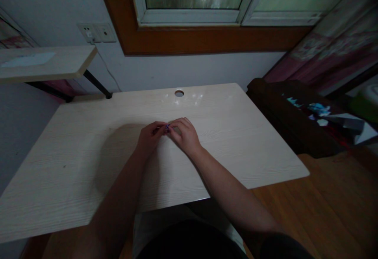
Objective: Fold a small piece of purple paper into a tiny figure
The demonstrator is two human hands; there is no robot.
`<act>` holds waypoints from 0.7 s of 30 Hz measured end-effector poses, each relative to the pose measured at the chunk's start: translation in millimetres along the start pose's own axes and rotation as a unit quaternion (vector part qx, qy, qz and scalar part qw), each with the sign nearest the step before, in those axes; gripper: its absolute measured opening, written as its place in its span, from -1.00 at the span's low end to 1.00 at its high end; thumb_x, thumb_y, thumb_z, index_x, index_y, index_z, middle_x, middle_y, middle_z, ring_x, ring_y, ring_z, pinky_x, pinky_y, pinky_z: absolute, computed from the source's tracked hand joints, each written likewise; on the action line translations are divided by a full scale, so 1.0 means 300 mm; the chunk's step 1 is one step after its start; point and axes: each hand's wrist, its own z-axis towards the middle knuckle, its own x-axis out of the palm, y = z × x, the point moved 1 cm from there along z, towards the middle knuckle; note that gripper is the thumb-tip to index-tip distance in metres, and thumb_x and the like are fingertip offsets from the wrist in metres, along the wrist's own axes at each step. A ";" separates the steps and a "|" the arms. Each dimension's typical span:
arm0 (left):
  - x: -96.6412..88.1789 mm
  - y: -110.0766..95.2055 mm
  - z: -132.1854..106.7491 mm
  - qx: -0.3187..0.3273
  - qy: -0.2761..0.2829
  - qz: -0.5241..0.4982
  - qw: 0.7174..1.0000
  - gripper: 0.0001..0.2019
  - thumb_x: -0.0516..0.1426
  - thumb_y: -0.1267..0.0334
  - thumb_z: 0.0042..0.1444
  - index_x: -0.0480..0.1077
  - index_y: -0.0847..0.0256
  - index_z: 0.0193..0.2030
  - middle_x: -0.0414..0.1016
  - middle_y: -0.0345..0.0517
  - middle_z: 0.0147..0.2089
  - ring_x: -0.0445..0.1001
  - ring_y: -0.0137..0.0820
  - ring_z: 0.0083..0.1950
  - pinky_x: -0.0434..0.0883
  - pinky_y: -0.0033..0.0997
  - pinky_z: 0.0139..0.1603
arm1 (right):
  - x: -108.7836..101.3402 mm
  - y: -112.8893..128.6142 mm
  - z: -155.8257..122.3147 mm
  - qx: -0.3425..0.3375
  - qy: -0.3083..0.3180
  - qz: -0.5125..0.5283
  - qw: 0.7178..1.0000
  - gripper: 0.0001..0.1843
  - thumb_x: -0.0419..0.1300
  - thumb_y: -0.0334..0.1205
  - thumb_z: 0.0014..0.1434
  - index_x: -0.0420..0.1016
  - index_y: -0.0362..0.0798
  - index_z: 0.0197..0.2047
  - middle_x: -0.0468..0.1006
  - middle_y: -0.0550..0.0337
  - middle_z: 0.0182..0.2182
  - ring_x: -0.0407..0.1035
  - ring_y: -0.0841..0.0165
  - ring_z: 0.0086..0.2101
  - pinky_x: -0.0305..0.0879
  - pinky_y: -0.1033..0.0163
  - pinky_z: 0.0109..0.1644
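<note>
Taking the middle of the work as the centre of a clock, the person's black clothing [190,243] is nearest, at 6 o'clock. The wooden floor [283,208] shows at 4 o'clock. Both bare forearms go over the near edge of the pale table [236,133], the left one from about 7 o'clock and the right one from between 4 and 5.

The left hand [149,136] and the right hand [186,135] meet at the centre, above the table. Between their fingertips is a small purple thing [167,128] (it is so small and so covered that I cannot tell what it is). The grip of each hand is pinched together on it, the left hand from the 9 o'clock side, the right hand from 3. A soft shadow lies on the table at 8 o'clock.

Farther, near the back edge of the table, there is a round hole [179,93] between 12 and 1. At 10 o'clock a raised shelf [69,61] stands on black legs. At 3 o'clock, beside the table, a dark piece of furniture [265,101] carries a blue crumpled thing [319,108]. Behind are wall sockets [97,32] between 10 and 11, a window [191,16] at 12, and a curtain [330,42] at 2.
</note>
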 end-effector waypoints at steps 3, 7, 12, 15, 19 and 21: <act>0.002 -0.003 0.001 -0.004 -0.007 -0.021 1.000 -0.76 0.22 0.10 0.18 0.55 0.20 -0.13 0.64 -0.09 -0.26 0.63 -0.34 -0.26 0.59 -0.35 -0.14 | 0.000 0.001 -0.001 0.003 -0.014 0.002 1.000 -0.93 0.19 -0.25 0.31 0.52 0.00 -0.20 0.58 0.09 -0.25 0.40 0.23 -0.17 0.35 0.07 -0.03; 0.003 -0.013 0.000 -0.007 -0.015 -0.041 0.999 -0.80 0.22 0.14 0.17 0.52 0.21 -0.16 0.64 -0.10 -0.27 0.64 -0.35 -0.27 0.60 -0.35 -0.14 | 0.002 0.001 -0.003 0.002 -0.029 -0.005 1.000 -0.93 0.19 -0.25 0.31 0.51 0.01 -0.19 0.58 0.09 -0.24 0.40 0.22 -0.16 0.36 0.06 -0.04; 0.006 -0.023 -0.003 -0.023 -0.010 -0.057 0.998 -0.81 0.23 0.17 0.16 0.49 0.22 -0.17 0.61 -0.13 -0.30 0.64 -0.36 -0.31 0.60 -0.35 -0.18 | -0.003 0.008 -0.003 -0.016 -0.017 -0.023 0.999 -0.92 0.19 -0.25 0.30 0.51 0.00 -0.16 0.58 0.06 -0.22 0.39 0.20 -0.15 0.36 0.03 -0.04; 0.005 -0.022 -0.004 -0.026 -0.007 -0.072 0.997 -0.81 0.23 0.15 0.16 0.49 0.22 -0.18 0.61 -0.13 -0.29 0.63 -0.38 -0.31 0.59 -0.37 -0.18 | -0.008 0.012 -0.003 -0.028 -0.020 -0.030 0.999 -0.92 0.19 -0.27 0.31 0.50 -0.01 -0.14 0.57 0.05 -0.22 0.39 0.20 -0.15 0.37 0.03 -0.04; 0.001 -0.012 -0.006 -0.019 -0.008 -0.069 0.997 -0.76 0.25 0.10 0.15 0.48 0.22 -0.18 0.61 -0.11 -0.26 0.62 -0.37 -0.29 0.58 -0.37 -0.19 | -0.010 0.015 -0.003 -0.049 -0.023 -0.035 0.998 -0.92 0.19 -0.27 0.30 0.49 -0.01 -0.13 0.57 0.04 -0.21 0.38 0.20 -0.15 0.38 0.03 -0.05; -0.001 -0.005 -0.005 -0.019 -0.007 -0.067 0.998 -0.75 0.27 0.09 0.12 0.46 0.21 -0.18 0.60 -0.12 -0.27 0.63 -0.35 -0.29 0.57 -0.37 -0.19 | -0.010 0.016 -0.003 -0.064 -0.023 -0.038 0.997 -0.91 0.18 -0.28 0.30 0.48 0.00 -0.12 0.57 0.04 -0.20 0.38 0.20 -0.15 0.38 0.02 -0.05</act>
